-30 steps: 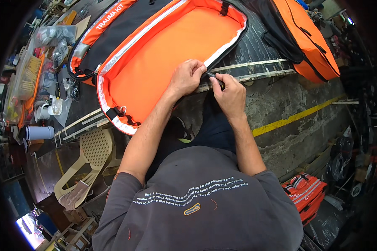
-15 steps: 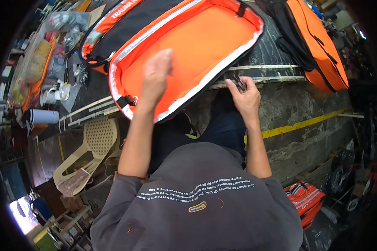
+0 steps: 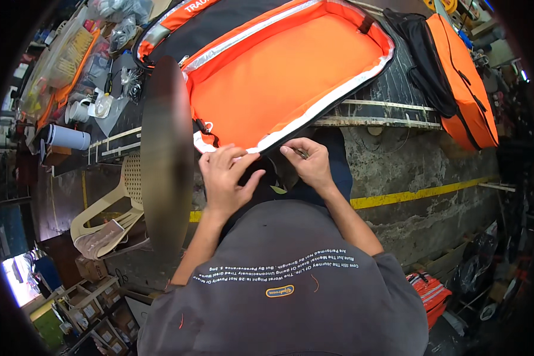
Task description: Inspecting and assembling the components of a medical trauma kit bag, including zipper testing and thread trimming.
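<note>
pinching the near edge of the open orange bag [image 3: 291, 77], the left hand [image 3: 225, 178] and right hand [image 3: 311, 163] each gripped its trim; the rest of the rim looked finished

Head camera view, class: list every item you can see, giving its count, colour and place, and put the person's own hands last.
open padded bag: one, orange inside with pale trim and black outside, on the workbench ahead.
second bag: one, orange and black, at the right end of the bench.
workbench: one, dark, across the top.
cylinder container: one, white with dark cap, left on the bench.
plastic chair: one, beige, lower left.
floor line: one, yellow, on the right.
small bag: one, orange-red, floor at lower right.
left hand: on the open bag's near edge.
right hand: pinching a small dark item at that edge.
</note>
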The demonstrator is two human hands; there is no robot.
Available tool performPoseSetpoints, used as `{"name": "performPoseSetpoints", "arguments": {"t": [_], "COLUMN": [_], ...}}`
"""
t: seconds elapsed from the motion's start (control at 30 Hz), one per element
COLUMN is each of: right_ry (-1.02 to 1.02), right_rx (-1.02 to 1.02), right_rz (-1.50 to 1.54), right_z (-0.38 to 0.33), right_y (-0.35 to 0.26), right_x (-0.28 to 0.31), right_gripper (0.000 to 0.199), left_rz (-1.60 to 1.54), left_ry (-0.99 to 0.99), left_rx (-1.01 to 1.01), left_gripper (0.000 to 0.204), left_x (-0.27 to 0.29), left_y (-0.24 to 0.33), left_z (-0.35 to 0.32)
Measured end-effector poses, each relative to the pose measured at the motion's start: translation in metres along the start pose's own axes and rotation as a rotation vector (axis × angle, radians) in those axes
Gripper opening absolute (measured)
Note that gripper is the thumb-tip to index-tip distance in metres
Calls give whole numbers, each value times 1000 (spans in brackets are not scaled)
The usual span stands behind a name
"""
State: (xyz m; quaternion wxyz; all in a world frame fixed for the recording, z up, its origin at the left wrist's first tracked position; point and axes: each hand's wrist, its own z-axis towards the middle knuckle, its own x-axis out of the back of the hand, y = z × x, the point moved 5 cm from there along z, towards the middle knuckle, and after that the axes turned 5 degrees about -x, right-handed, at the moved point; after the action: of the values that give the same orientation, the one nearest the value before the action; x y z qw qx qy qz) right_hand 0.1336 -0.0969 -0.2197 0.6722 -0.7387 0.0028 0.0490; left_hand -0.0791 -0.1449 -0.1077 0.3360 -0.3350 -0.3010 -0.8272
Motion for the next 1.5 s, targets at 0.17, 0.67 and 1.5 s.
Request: {"name": "performPoseSetpoints", "arguments": {"t": [0.17, 0.67, 1.5], "right_ry": [-98, -27, 54], "right_rx": [54, 39, 333], "right_rz": [-109, -208, -829], "right_z": [-7, 8, 22], "right_y": [0, -20, -91], "right_x": [-12, 6, 15], "right_gripper": [12, 25, 20], "left_rz": [106, 20, -136], "left_ry": [107, 57, -192], "left_rx": [-55, 64, 293], "left_gripper": [36, 25, 14], "left_x": [-28, -19, -72], "left_y": [-18, -18, -14], "left_z": [-7, 13, 61]}}
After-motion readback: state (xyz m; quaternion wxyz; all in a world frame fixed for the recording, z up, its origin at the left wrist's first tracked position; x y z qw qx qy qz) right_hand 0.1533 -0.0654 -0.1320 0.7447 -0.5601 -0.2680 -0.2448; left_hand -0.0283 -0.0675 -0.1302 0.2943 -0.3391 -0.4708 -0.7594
